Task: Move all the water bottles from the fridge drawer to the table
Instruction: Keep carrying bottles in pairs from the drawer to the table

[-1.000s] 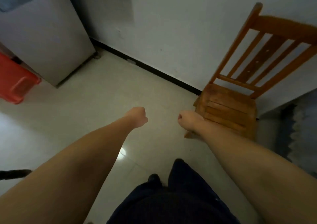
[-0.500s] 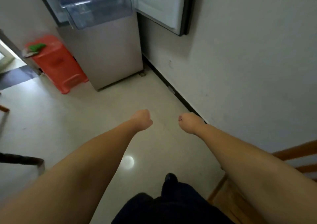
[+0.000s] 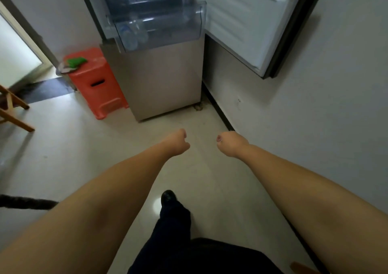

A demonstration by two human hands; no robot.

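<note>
A fridge stands ahead with its door [image 3: 247, 21] swung open to the right. Its clear plastic drawer [image 3: 189, 19] is pulled out. Clear water bottles [image 3: 131, 33] lie in the drawer's left end, seen through the front wall. My left hand [image 3: 178, 142] and my right hand [image 3: 230, 143] are held out in front of me over the floor, well short of the fridge. Both are curled into fists with nothing in them. No table is in view.
A red plastic stool [image 3: 98, 84] with a green item on top stands left of the fridge. A wooden chair's legs [image 3: 12, 109] show at the left edge. A white wall runs along the right. My dark-trousered leg and shoe [image 3: 168, 198] step over pale floor tiles.
The view has swung left, away from the wooden chair, and closer to the fridge. The open drawer and its bottles have come into sight. Both fists stay as they were.
</note>
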